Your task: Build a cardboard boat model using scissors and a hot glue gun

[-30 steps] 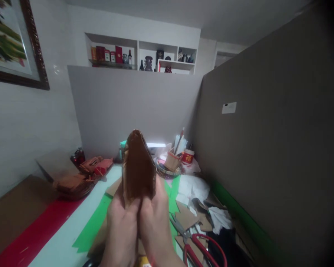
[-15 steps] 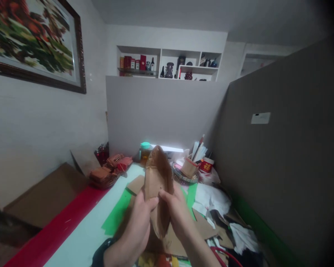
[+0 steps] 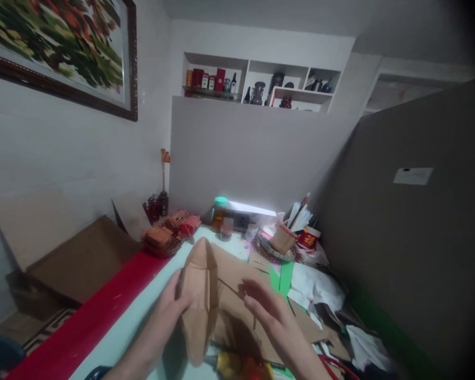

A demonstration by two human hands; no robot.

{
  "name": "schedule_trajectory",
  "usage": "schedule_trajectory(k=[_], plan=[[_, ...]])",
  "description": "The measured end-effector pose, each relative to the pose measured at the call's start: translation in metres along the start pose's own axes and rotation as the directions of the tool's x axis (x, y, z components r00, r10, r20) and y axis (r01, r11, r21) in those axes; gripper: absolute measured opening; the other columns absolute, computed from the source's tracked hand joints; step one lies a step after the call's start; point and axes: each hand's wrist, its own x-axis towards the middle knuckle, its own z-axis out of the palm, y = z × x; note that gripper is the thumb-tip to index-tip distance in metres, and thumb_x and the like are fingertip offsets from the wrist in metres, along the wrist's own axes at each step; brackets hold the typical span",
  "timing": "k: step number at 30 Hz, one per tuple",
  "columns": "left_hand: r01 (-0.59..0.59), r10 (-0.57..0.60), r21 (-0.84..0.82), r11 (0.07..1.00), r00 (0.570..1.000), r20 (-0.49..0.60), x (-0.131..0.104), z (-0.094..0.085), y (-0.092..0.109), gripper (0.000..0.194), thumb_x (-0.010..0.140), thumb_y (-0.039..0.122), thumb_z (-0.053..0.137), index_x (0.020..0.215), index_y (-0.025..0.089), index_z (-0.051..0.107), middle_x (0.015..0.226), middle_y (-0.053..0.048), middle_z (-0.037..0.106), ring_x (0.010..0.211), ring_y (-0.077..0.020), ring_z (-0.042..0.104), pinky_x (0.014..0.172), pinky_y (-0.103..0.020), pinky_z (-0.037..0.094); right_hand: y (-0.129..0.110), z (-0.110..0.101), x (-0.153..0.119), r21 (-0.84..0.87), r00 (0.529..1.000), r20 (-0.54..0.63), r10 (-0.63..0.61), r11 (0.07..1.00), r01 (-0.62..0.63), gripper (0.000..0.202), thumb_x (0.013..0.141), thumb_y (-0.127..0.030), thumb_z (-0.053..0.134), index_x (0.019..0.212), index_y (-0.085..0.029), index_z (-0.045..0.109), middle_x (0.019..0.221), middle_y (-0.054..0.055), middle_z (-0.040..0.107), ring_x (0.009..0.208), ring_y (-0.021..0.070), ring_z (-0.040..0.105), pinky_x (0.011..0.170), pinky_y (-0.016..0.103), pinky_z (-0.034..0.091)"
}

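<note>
A long brown cardboard piece with pointed ends, shaped like a small boat, [image 3: 200,301] stands tilted upright over the table. My left hand [image 3: 168,311] grips its left side, the thumb lying across the inner face. Apart from it, to the right, my right hand [image 3: 267,311] hovers over flat brown cardboard [image 3: 235,316]. Its fingers are curved, with a gap between thumb and fingers, and a tiny pale thing seems to show near the thumb tip, too small to name.
Behind the hands are a jar with a green lid [image 3: 220,211], a brown holder with sticks [image 3: 284,238] and a red cup [image 3: 309,238]. Reddish-brown bundles [image 3: 162,237] lie back left. Crumpled white paper [image 3: 314,285] and scraps cover the right side.
My right hand has let go of the cardboard piece and moved right. The piece, in my left hand, has shifted left and lower. The view has turned slightly left.
</note>
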Motion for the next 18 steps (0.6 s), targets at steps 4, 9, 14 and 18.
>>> schedule_trajectory(k=[4,9,14,18], plan=[[0.08,-0.086,0.085,0.993,0.994,0.065,-0.005,-0.007,0.0,0.081,0.083,0.044,0.067,0.152,0.025,0.03,0.15,-0.014,0.053,0.126,-0.0354,0.059,0.095,-0.043,0.052,0.01,-0.016,-0.017,-0.06,0.996,-0.082,0.022,0.998,-0.027,0.054,0.077,-0.061,0.07,0.108,-0.017,0.068,0.119,0.017,0.072,0.106,0.0307,0.071,0.096,0.042,0.053],[0.076,-0.106,0.247,0.966,0.988,0.112,-0.004,-0.01,-0.01,0.089,0.084,0.056,0.062,0.156,0.027,0.02,0.152,-0.015,0.049,0.126,-0.0339,0.06,0.095,-0.041,0.053,0.022,-0.031,-0.026,-0.139,0.984,-0.177,-0.014,0.99,-0.011,0.043,0.083,-0.058,0.064,0.1,-0.019,0.072,0.098,0.01,0.076,0.093,0.0266,0.073,0.085,0.035,0.055],[-0.118,0.084,0.53,0.84,0.993,0.087,0.006,-0.016,-0.022,0.088,0.079,0.055,0.065,0.152,0.016,0.035,0.156,-0.018,0.041,0.141,-0.0372,0.042,0.118,-0.048,0.03,0.034,-0.037,-0.03,-0.284,0.975,-0.196,-0.102,0.958,0.043,0.038,0.088,-0.058,0.06,0.092,-0.023,0.075,0.086,0.006,0.076,0.082,0.024,0.072,0.074,0.028,0.054],[-0.166,0.187,0.698,0.696,0.981,0.046,0.005,-0.02,-0.021,0.067,0.084,0.052,0.058,0.142,0.02,0.052,0.149,-0.016,0.049,0.138,-0.0396,0.043,0.119,-0.053,0.025,0.035,-0.03,-0.035,-0.439,0.915,-0.226,-0.333,0.874,0.209,0.031,0.091,-0.052,0.058,0.084,-0.027,0.074,0.075,0.002,0.073,0.064,0.0187,0.07,0.064,0.024,0.054]])
